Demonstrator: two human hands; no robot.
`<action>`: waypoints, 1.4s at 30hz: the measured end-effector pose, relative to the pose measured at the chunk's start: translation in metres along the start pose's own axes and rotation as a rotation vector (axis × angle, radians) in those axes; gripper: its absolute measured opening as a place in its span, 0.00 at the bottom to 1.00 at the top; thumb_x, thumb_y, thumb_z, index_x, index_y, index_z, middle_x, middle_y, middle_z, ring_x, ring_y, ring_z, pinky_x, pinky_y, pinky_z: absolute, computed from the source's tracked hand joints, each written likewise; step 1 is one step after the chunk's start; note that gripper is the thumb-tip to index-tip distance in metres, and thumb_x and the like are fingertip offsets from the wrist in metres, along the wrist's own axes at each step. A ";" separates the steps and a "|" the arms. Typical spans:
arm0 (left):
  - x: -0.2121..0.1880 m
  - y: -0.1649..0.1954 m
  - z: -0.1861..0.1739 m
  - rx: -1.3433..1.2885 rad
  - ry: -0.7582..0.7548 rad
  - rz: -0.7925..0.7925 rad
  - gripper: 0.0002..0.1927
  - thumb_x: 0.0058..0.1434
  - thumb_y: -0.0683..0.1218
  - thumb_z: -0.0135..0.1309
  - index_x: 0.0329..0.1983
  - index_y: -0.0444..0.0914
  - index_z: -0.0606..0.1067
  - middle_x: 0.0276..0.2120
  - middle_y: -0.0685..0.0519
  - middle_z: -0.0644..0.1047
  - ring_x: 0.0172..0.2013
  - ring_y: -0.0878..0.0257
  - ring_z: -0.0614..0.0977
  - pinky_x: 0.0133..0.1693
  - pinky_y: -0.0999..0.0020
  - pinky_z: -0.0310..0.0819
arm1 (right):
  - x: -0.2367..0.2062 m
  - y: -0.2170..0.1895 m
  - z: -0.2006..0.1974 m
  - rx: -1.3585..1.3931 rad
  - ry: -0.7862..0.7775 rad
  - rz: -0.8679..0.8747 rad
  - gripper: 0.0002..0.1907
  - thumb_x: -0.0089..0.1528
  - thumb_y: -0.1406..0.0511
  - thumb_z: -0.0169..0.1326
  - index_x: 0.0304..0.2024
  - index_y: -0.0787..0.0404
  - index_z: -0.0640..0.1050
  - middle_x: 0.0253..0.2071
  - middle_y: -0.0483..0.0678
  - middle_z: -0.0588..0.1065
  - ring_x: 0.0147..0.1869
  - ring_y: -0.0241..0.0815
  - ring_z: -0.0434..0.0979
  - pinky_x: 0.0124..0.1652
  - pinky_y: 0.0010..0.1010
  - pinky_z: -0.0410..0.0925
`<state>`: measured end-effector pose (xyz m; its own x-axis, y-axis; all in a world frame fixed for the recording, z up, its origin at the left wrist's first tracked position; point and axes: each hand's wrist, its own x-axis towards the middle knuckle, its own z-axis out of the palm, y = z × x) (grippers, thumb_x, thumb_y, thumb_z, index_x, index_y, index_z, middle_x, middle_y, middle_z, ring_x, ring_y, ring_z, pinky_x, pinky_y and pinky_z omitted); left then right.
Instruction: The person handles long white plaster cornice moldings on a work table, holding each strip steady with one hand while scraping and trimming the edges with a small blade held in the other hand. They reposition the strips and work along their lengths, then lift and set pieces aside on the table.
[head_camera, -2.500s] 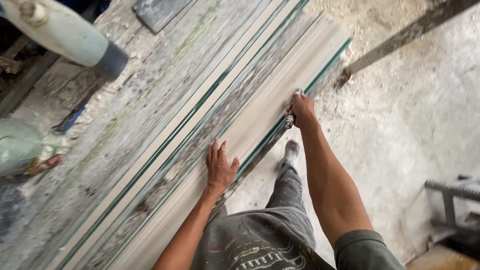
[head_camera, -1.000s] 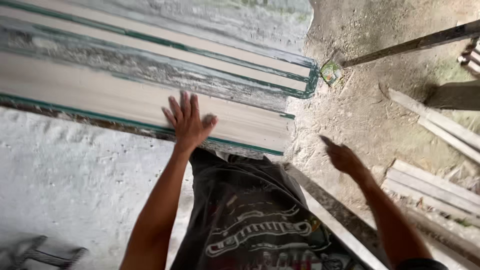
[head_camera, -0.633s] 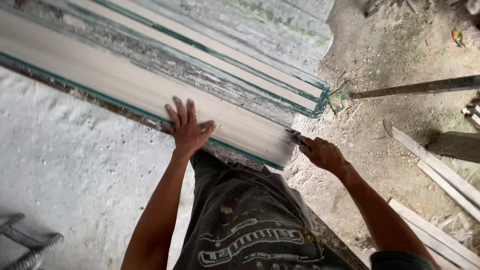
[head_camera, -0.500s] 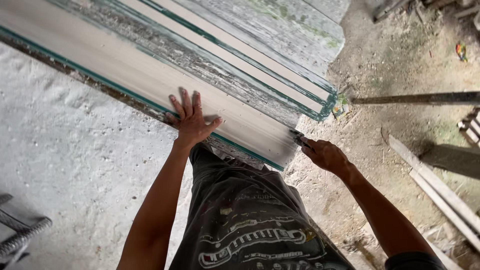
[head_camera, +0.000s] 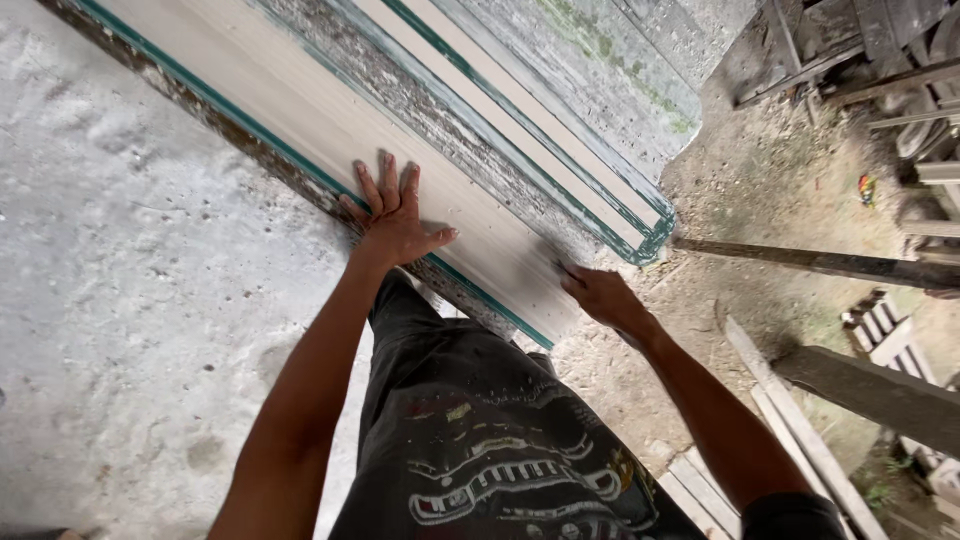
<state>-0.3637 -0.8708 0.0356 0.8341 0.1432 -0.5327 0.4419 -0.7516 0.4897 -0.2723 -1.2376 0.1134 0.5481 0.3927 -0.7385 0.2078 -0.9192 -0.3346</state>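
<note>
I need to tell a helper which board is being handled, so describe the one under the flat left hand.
Start at the long stack of boards running diagonally above the pale concrete floor. The pale board nearest the person lies under the flat left hand, the right hand at its end. It is the widest, green-edged.

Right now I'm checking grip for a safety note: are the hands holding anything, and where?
Nothing is grasped. The left hand presses flat on the pale board; the right hand touches its end.

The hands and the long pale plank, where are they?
left hand (head_camera: 392, 222), head view, back of hand.
right hand (head_camera: 598, 296), head view, back of hand.
pale plank (head_camera: 300, 120), head view, flat top face.
</note>
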 end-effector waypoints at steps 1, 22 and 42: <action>-0.002 0.001 -0.002 0.004 -0.025 -0.005 0.71 0.48 0.80 0.55 0.81 0.46 0.31 0.73 0.49 0.13 0.63 0.37 0.06 0.60 0.19 0.12 | -0.002 -0.004 0.001 0.094 0.065 -0.062 0.28 0.71 0.48 0.44 0.66 0.55 0.73 0.24 0.45 0.75 0.21 0.29 0.67 0.23 0.27 0.65; -0.001 -0.020 0.006 -0.044 0.156 0.085 0.70 0.51 0.78 0.58 0.82 0.44 0.34 0.78 0.47 0.24 0.69 0.37 0.13 0.61 0.17 0.15 | 0.079 -0.161 -0.033 0.082 -0.093 0.047 0.30 0.70 0.46 0.42 0.69 0.52 0.69 0.26 0.49 0.75 0.21 0.37 0.71 0.23 0.32 0.71; 0.033 -0.068 0.012 -0.086 0.562 0.075 0.79 0.47 0.82 0.61 0.78 0.43 0.24 0.71 0.32 0.17 0.65 0.29 0.12 0.56 0.16 0.14 | 0.103 -0.171 -0.039 0.012 -0.070 0.010 0.30 0.69 0.47 0.46 0.65 0.57 0.71 0.22 0.51 0.76 0.17 0.40 0.72 0.23 0.34 0.71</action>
<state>-0.3702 -0.8229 -0.0233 0.9013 0.4293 -0.0572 0.3803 -0.7212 0.5790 -0.2195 -1.0414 0.1176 0.4917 0.3849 -0.7810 0.1927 -0.9229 -0.3335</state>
